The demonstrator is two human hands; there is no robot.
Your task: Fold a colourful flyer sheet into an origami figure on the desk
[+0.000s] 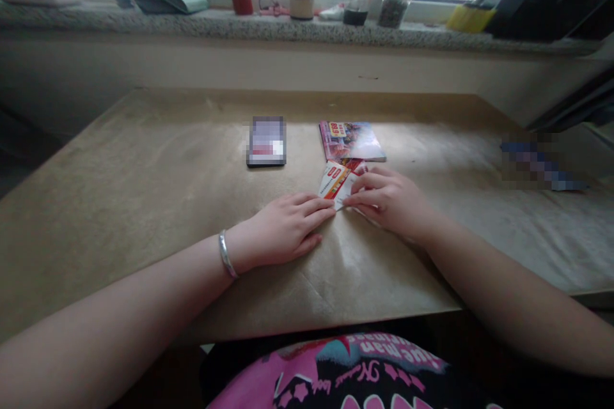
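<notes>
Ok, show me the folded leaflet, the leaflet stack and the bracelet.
folded leaflet (334, 180), head view, its red-and-white printed face.
leaflet stack (352, 139), head view, middle of the top cover.
bracelet (226, 255), head view, silver band at the wrist.

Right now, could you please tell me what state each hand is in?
Left hand: open and flat, fingertips on the folded leaflet.
Right hand: curled over it; whether it grips cannot be told.

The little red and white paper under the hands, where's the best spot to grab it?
Probably pinch the far corner of the small red-and-white printed paper, which pokes out bare beyond the fingers. Come from the far side: the left hand presses its near left edge, the right hand covers its right part. It lies flat on the brown paper-covered table, so slide a fingertip under first.
</notes>
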